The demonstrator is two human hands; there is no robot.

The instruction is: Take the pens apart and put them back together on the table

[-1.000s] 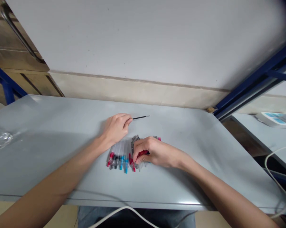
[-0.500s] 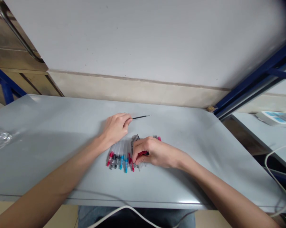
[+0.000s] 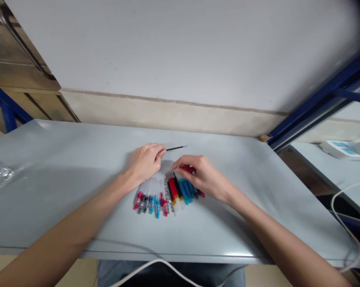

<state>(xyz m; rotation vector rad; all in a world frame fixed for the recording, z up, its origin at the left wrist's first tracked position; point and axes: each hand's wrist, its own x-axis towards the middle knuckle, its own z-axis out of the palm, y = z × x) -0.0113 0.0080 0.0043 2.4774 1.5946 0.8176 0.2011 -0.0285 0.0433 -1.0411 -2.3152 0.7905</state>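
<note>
My left hand (image 3: pixel 148 159) is closed on a thin black pen refill (image 3: pixel 175 148), whose metal tip points right. My right hand (image 3: pixel 198 171) is curled above the pen parts, with something red inside its fingers and the fingertips at the upper ends of the refills. Several red and black refills (image 3: pixel 174 187) lie side by side on the table. To their left is a row of clear pen barrels (image 3: pixel 151 186) with red, black and blue ends. Blue pen parts (image 3: pixel 186 191) lie to their right, partly under my right hand.
Crumpled clear plastic (image 3: pixel 0 174) lies at the left of the grey table (image 3: pixel 114 227). A white cable (image 3: pixel 337 199) runs along the right edge and across my lap. A white device (image 3: pixel 343 150) stands on another surface at the right.
My right hand has moved up and to the right, off the middle of the pen parts, uncovering the red and black refills and blue parts. My left hand has hardly moved.
</note>
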